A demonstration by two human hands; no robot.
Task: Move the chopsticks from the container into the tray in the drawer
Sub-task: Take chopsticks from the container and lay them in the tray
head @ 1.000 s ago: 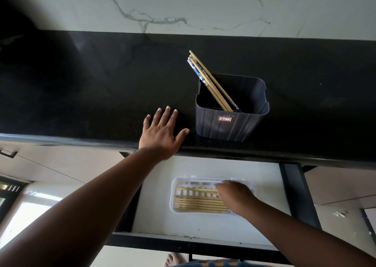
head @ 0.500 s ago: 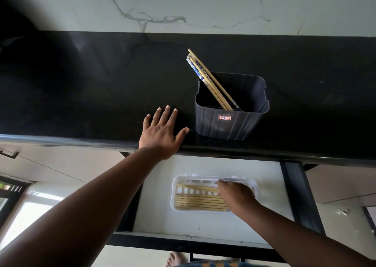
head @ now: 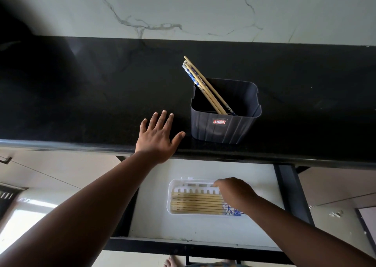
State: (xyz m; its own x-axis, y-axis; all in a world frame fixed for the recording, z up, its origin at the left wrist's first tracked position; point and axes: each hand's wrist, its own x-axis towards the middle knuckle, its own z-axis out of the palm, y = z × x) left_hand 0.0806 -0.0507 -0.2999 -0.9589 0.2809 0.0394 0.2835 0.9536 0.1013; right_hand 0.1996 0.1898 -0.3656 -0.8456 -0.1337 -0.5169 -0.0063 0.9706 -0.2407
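Observation:
A dark grey container (head: pixel 223 130) stands on the black countertop (head: pixel 81 93) near its front edge. Several chopsticks (head: pixel 203 85) lean in it toward the back left, some plain wood, some with blue pattern. Below, in the open drawer (head: pixel 154 215), a white tray (head: pixel 171 187) holds several chopsticks (head: pixel 195 203) lying side by side. My left hand (head: pixel 158 136) rests flat on the counter edge, left of the container, fingers spread. My right hand (head: pixel 234 193) hovers over the tray's right end, its back toward me; its fingers curl down and their tips are hidden.
A white marble wall (head: pixel 203 12) rises behind the counter. The drawer's dark frame (head: pixel 291 191) runs along its right side and front. Cabinet fronts with a handle (head: pixel 6 159) sit to the left. A bare foot (head: pixel 171 263) shows below the drawer front.
A chopstick that lay tilted across the tray under my right hand now lies parallel with the others. My right hand shifted slightly up and back. The left hand stayed put.

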